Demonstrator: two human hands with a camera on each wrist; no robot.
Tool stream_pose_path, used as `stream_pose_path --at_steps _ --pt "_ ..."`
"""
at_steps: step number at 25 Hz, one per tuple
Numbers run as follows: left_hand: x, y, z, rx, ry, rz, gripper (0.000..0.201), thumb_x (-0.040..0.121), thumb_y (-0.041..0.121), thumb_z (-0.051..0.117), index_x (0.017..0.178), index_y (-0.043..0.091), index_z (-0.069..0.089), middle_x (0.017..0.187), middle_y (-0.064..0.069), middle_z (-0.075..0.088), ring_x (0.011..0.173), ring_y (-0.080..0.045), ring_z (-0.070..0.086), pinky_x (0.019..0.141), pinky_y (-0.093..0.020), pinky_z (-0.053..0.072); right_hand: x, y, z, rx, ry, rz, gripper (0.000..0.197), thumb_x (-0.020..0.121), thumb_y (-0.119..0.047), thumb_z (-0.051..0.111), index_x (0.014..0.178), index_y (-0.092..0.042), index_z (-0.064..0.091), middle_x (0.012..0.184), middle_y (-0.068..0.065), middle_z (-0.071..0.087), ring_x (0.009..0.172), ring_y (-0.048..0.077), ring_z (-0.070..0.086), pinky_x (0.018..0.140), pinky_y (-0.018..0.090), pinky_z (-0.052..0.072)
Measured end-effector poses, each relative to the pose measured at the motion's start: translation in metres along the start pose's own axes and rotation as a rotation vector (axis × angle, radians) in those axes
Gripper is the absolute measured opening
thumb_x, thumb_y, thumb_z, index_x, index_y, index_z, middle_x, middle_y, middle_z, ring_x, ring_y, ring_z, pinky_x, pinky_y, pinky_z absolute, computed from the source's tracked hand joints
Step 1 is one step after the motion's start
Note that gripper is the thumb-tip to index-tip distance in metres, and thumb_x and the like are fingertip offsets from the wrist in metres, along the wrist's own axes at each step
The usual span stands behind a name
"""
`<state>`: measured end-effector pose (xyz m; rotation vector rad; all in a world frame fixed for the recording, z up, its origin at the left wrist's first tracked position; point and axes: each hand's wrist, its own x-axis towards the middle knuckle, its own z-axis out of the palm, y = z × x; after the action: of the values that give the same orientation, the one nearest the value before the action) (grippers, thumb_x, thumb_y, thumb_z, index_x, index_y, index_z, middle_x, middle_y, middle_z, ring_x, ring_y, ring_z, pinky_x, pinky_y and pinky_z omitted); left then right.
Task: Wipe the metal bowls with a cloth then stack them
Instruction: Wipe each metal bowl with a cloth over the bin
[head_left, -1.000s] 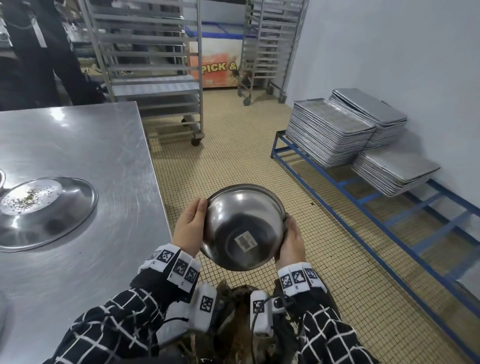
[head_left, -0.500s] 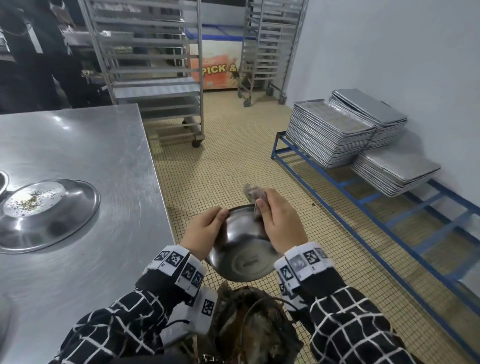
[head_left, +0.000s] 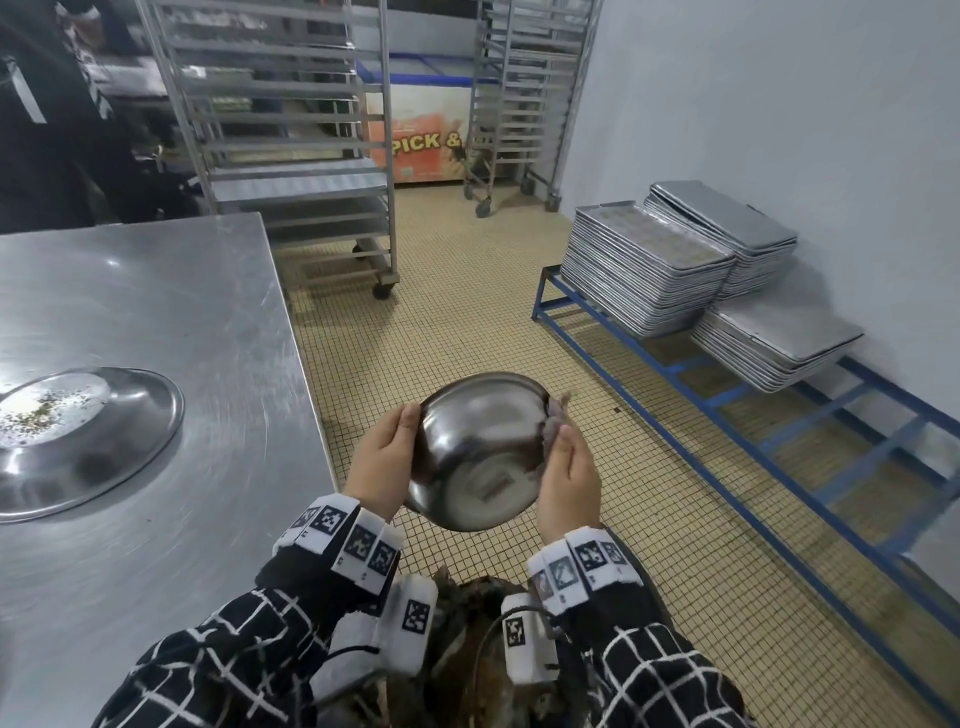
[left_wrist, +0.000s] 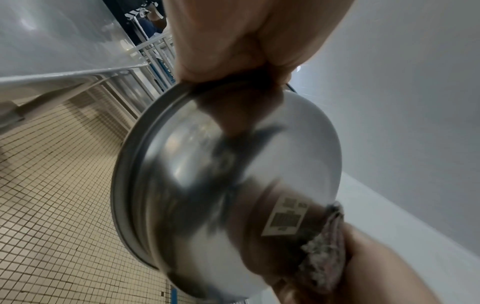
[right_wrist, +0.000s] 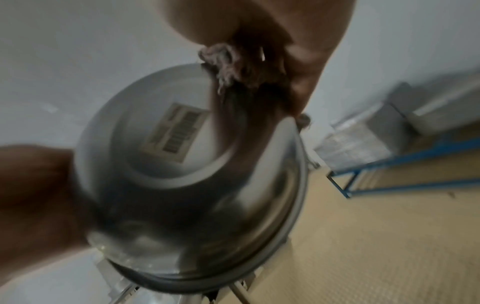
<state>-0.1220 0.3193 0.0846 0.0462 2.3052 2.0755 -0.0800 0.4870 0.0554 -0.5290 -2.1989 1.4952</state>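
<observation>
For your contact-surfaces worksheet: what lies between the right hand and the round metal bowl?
A crumpled grey cloth, pressed by the right hand against the round metal bowl; clearest in the left wrist view.

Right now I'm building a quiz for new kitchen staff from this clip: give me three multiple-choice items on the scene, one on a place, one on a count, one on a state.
1. Where is the metal bowl?
A. Flat on the steel table
B. Held in the air between both hands, beside the table
C. On the blue rack

2. How many stacks of metal trays sit on the blue rack?
A. One
B. Three
C. Six

3. What is the right hand doing?
A. Hanging idle
B. Pressing a cloth against the bowl's outer side
C. Gripping a tray

Answers:
1 B, the left hand grips its rim over the tiled floor, clear of the steel table.
2 B, two stacks stand at the back and one lower in front.
3 B, the cloth shows between the fingers and the bowl wall.
</observation>
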Motion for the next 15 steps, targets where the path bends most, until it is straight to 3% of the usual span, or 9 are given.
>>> stream_pose_path --at_steps 2,4,6,8,11,15 --pt "0.000 0.000 -0.002 -0.008 0.033 -0.001 0.031 0.100 0.034 0.039 0.084 0.023 0.063 0.085 -0.001 0.065 0.081 -0.014 0.059 0.078 -0.027 0.045 -0.005 0.004 -0.002 -0.014 -0.043 0.000 0.042 0.101 -0.037 0.028 0.139 -0.026 0.043 0.130 -0.006 0.053 0.122 0.015 0.051 0.091 0.025 0.046" --pt "0.001 -0.002 -0.002 0.025 0.024 0.011 0.033 0.100 0.034 0.039 0.088 0.016 0.064 0.086 -0.004 0.066 0.082 -0.017 0.060 0.080 -0.031 0.047 -0.013 0.001 0.003 -0.117 -0.047 -0.229 0.049 0.100 -0.039 0.030 0.147 -0.024 0.031 0.149 -0.005 0.035 0.135 0.013 0.037 0.104 0.032 0.041" --pt "0.001 -0.003 0.001 0.047 -0.013 0.025 0.033 0.100 0.034 0.040 0.090 0.012 0.063 0.087 -0.009 0.066 0.082 -0.022 0.060 0.083 -0.038 0.049 -0.017 -0.006 0.013 -0.261 -0.076 -0.455 0.054 0.099 -0.040 0.028 0.150 -0.022 0.022 0.158 -0.004 0.015 0.145 0.015 0.014 0.113 0.036 0.027" --pt "-0.001 -0.003 0.006 0.046 -0.047 0.030 0.029 0.099 0.032 0.042 0.091 0.013 0.063 0.089 -0.010 0.067 0.087 -0.028 0.062 0.085 -0.041 0.050 -0.018 -0.013 0.022 -0.452 -0.055 -0.575 0.053 0.099 -0.040 0.027 0.148 -0.021 0.026 0.158 -0.001 0.016 0.147 0.018 0.005 0.117 0.041 0.014" --pt "-0.002 -0.002 0.008 -0.006 -0.081 0.010 0.026 0.098 0.032 0.044 0.091 0.018 0.065 0.091 -0.005 0.068 0.092 -0.026 0.063 0.085 -0.036 0.051 -0.005 -0.023 0.023 -0.464 0.040 -0.507 0.054 0.098 -0.045 0.021 0.145 -0.021 0.033 0.155 -0.003 0.024 0.146 0.017 0.010 0.118 0.041 0.011" --pt "-0.002 -0.002 0.002 -0.078 -0.063 -0.031 0.031 0.099 0.035 0.040 0.090 0.020 0.065 0.091 -0.004 0.068 0.090 -0.021 0.062 0.086 -0.034 0.048 0.007 -0.019 0.008 -0.007 0.088 -0.144 0.043 0.100 -0.042 0.027 0.138 -0.028 0.041 0.140 -0.002 0.045 0.129 0.018 0.042 0.104 0.041 0.041"
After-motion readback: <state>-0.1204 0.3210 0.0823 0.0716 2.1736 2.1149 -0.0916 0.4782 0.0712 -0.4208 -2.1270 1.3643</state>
